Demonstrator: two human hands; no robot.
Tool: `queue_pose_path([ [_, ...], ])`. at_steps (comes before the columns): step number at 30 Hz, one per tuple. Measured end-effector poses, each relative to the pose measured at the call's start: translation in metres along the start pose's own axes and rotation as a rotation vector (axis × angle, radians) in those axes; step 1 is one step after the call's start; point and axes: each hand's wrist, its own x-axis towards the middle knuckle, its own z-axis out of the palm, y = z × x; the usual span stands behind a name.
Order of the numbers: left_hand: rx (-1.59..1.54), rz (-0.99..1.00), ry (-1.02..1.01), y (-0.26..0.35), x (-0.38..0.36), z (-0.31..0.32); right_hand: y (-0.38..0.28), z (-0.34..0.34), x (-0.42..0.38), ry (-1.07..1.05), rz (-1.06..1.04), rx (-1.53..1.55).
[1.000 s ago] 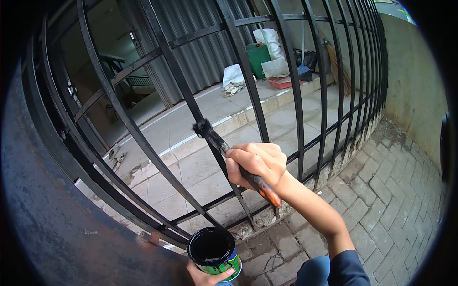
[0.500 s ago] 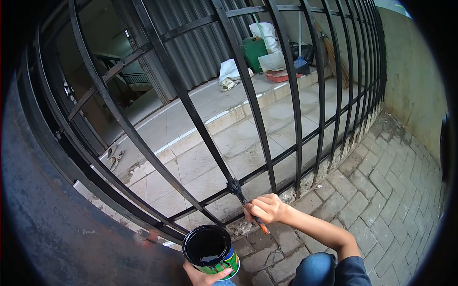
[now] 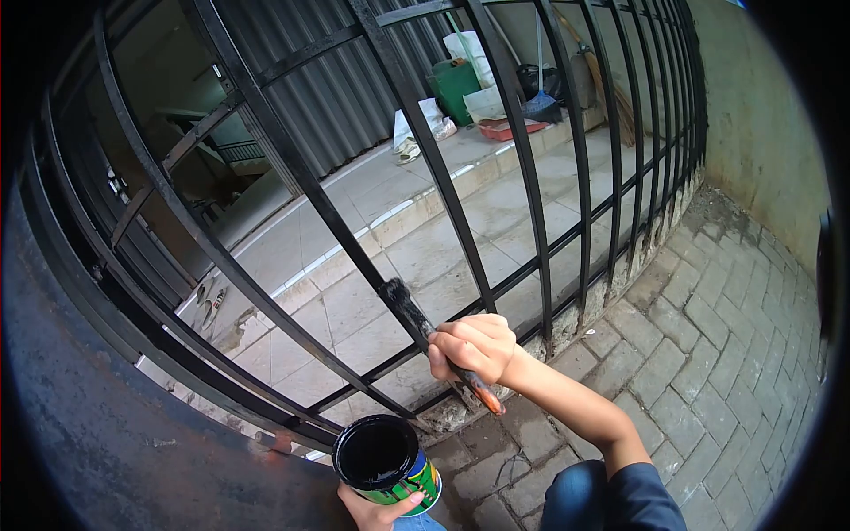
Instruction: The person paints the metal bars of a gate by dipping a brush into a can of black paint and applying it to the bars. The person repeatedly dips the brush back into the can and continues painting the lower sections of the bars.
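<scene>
My right hand (image 3: 474, 347) is closed round a paintbrush (image 3: 414, 317) with an orange handle end. Its dark bristles are at a black metal bar (image 3: 341, 232) of the fence, above the lower crossbar; whether they touch it I cannot tell. At the bottom, my left hand (image 3: 376, 511) grips the side of a paint can (image 3: 416, 487) with a green label. The can is open and upright, with black paint inside and a blackened rim.
Behind the bars are a tiled step (image 3: 425, 210), a green container (image 3: 454, 91), a red dustpan (image 3: 509, 130) and a broom (image 3: 611, 97). A rusty metal panel (image 3: 150, 425) stands left. Paving (image 3: 691, 354) and a wall (image 3: 761, 133) lie right.
My right hand and the brush have moved up, with the bristles higher along the bar. The view has shifted slightly. My left hand still holds the can.
</scene>
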Motion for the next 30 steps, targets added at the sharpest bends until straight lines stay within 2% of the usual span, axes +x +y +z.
queue_pose_path([
  [4,-0.014,0.017,0.019,0.000,-0.001,0.001,-0.010,-0.003,-0.051,-0.172,-0.059,-0.009],
  [9,-0.023,0.011,0.042,0.001,-0.004,0.003,-0.028,-0.024,-0.093,-0.446,0.010,0.048],
  [13,-0.011,0.008,0.021,-0.004,-0.002,-0.002,-0.039,-0.030,-0.097,-0.530,0.105,0.127],
  [16,-0.013,0.015,0.031,-0.005,-0.002,0.000,-0.027,-0.015,-0.086,-0.406,0.156,0.120],
  [23,0.011,0.021,-0.005,-0.003,0.003,0.002,-0.006,-0.001,-0.029,-0.013,0.062,0.014],
  [26,0.004,0.035,-0.003,-0.003,0.005,0.002,-0.012,-0.004,-0.049,-0.023,-0.008,0.027],
  [30,-0.014,-0.004,0.019,-0.004,0.001,0.001,-0.026,-0.015,-0.088,-0.217,-0.047,0.029],
])
